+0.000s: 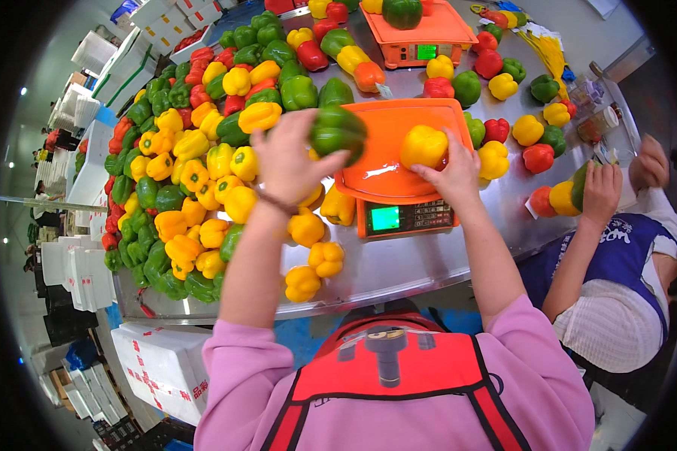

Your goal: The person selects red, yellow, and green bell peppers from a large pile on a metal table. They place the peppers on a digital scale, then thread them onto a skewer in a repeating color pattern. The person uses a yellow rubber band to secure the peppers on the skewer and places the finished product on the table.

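Pepper (pixel 340 134), green, blocky, gripped in my left hand (pixel 287 154) at left edge of orange plastic tray (pixel 380 169); right hand (pixel 456 171) cups blocky yellow pepper (pixel 423 146), likely steadying it.

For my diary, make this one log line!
left hand: holds green pepper | right hand: grasps yellow pepper | near scale: screen lit

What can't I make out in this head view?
Head: green pepper in the left hand, motion-blurred.
Head: yellow pepper, right side hidden by the right hand.
Head: far orange scale, back cut off by the upper edge.
Head: background people, too small for detail.
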Motion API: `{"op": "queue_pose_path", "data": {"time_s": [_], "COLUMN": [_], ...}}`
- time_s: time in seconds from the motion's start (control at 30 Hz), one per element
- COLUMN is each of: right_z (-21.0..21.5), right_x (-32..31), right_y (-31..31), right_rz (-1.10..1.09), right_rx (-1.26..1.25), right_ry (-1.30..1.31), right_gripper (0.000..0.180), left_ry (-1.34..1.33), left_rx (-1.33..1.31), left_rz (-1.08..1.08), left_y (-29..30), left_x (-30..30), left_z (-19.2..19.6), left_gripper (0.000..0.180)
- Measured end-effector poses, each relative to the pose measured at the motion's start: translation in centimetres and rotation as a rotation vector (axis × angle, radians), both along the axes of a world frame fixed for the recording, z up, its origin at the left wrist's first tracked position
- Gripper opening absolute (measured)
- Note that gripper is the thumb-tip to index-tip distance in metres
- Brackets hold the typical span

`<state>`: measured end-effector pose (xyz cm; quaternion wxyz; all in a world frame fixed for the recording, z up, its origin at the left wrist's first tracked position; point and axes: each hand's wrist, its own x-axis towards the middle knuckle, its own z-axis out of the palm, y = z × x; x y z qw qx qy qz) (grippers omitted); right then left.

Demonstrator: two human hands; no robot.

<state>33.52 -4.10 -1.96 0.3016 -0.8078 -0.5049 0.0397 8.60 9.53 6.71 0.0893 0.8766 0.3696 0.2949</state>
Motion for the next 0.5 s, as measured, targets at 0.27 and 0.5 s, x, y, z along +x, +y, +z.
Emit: {"op": "queue_pose_path", "data": {"time_s": [0.27,0.5], "right_z": [0.2,-1.1], "right_x": [0.7,-3.6], "right_y": [-1.2,-8.3], "right_rz": [0.016,0.183], "right_rx": [0.089,0.294], "right_ry": [0.001,0.152], "right_gripper": [0.09,0.058], "left_ry": [-0.121,-0.42], "left_rx": [-0.122,-0.386], "left_rz": [-0.046,-0.033], "left_y": [-2.9,-3.0], "left_x": [7.7,-4.6], "left_z": [-5.0,-5.3], "left_gripper": [0.072,0.077]}}
